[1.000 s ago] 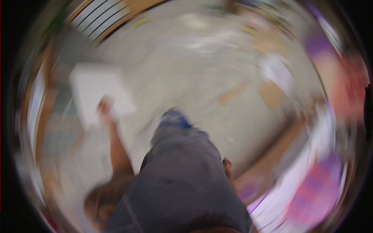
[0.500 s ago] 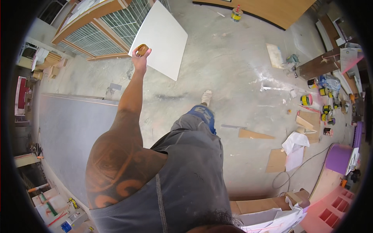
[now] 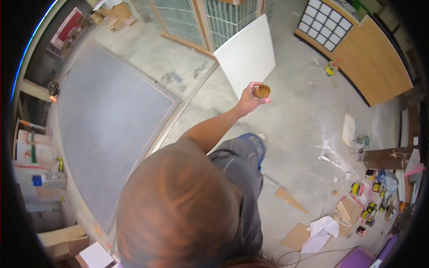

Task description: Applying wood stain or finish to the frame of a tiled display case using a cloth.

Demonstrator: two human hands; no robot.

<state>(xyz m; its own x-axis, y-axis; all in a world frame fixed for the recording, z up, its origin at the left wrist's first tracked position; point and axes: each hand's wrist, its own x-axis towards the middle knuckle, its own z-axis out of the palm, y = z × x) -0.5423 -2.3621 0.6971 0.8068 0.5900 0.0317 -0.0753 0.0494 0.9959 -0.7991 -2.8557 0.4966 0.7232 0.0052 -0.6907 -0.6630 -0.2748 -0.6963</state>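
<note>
Lit brightly and diffusely from an unclear direction; palest, nearly washed of detail, on the white panel [image 3: 250, 53]. Resolved fairly clearly at the brown cup-like thing [image 3: 262, 91] just below the panel; softened on the shoulder [image 3: 178, 201] farther below. Bowed by fisheye distortion along the grey board [image 3: 111, 120] left of the panel. Blackened around the rim; streaked blue there, far left of the panel.

Left grip [image 3: 250, 101] holding round brown object [image 3: 262, 91] | white panel [image 3: 248, 53] beyond

Workshop: paint cans [image 3: 356, 189], wood offcut [image 3: 290, 199], cardbd [image 3: 295, 236] lying on stained conc. flr [image 3: 292, 147].
</note>
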